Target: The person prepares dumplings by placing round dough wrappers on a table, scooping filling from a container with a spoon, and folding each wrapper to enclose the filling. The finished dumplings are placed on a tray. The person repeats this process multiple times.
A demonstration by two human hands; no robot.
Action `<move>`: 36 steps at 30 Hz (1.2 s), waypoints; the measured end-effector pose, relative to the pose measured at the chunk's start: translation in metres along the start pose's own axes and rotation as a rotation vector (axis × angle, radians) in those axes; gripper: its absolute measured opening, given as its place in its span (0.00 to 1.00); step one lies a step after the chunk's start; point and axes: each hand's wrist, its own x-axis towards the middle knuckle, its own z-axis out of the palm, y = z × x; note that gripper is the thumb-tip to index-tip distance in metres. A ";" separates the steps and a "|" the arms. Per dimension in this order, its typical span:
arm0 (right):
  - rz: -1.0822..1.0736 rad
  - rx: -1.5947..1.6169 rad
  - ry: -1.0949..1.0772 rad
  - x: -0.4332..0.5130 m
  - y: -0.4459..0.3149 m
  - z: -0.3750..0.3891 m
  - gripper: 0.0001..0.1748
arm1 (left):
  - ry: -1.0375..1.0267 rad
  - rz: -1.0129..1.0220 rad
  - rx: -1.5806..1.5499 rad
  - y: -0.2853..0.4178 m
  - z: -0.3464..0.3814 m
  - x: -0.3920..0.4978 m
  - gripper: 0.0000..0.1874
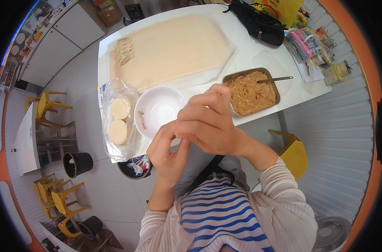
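Note:
My left hand (167,151) and my right hand (209,121) meet in front of my chest, fingers bent and fingertips together. Whatever may be between them is hidden by the fingers. Just beyond them stands a white bowl (161,105) with a printed figure. Left of it, two stacks of round dough wrappers (118,131) lie in a clear plastic bag (110,151). A metal tray of minced filling (252,93), with a metal utensil (274,79) stuck in it, is to the right. Several folded dumplings (125,51) lie in a row on a cloth-like mat (175,47).
At the table's back right are a black bag (257,25), a yellow bag (280,9) and a case of coloured pens (304,44). A clear lid (272,61) lies behind the tray. A bin (134,170) stands under the near left edge, a yellow stool (291,154) at the right.

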 end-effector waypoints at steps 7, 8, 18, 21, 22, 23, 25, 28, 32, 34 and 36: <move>0.040 0.138 0.050 -0.001 0.003 -0.006 0.13 | 0.092 0.023 -0.287 -0.003 0.000 -0.008 0.19; 0.023 0.136 0.060 -0.001 0.004 -0.006 0.13 | 0.080 0.034 -0.285 -0.003 0.000 -0.008 0.19; -0.043 0.092 0.099 0.001 -0.001 -0.010 0.10 | 0.025 0.166 -0.178 -0.011 -0.004 -0.007 0.20; -0.019 0.107 0.069 0.004 -0.001 -0.013 0.10 | 0.064 0.105 -0.247 -0.012 -0.003 -0.012 0.20; 0.003 0.117 0.060 0.004 -0.001 -0.013 0.10 | 0.078 0.080 -0.275 -0.012 -0.003 -0.013 0.20; 0.026 0.126 0.052 0.004 -0.001 -0.013 0.10 | 0.082 0.080 -0.269 -0.012 -0.004 -0.014 0.20; 0.020 0.133 0.049 0.004 -0.002 -0.012 0.09 | 0.088 0.079 -0.257 -0.012 -0.005 -0.014 0.19; -0.005 0.093 0.044 0.002 -0.001 -0.011 0.10 | 0.039 0.068 -0.260 -0.010 -0.007 -0.013 0.19; -0.077 -0.016 0.080 0.000 -0.003 -0.011 0.10 | 0.046 0.086 -0.232 -0.008 -0.006 -0.011 0.18; -0.082 -0.025 0.073 0.000 -0.004 -0.012 0.11 | 0.082 0.065 -0.258 -0.005 -0.004 -0.011 0.18; -0.054 -0.008 0.080 0.000 -0.005 -0.013 0.11 | 0.106 0.119 -0.256 -0.005 -0.004 -0.010 0.18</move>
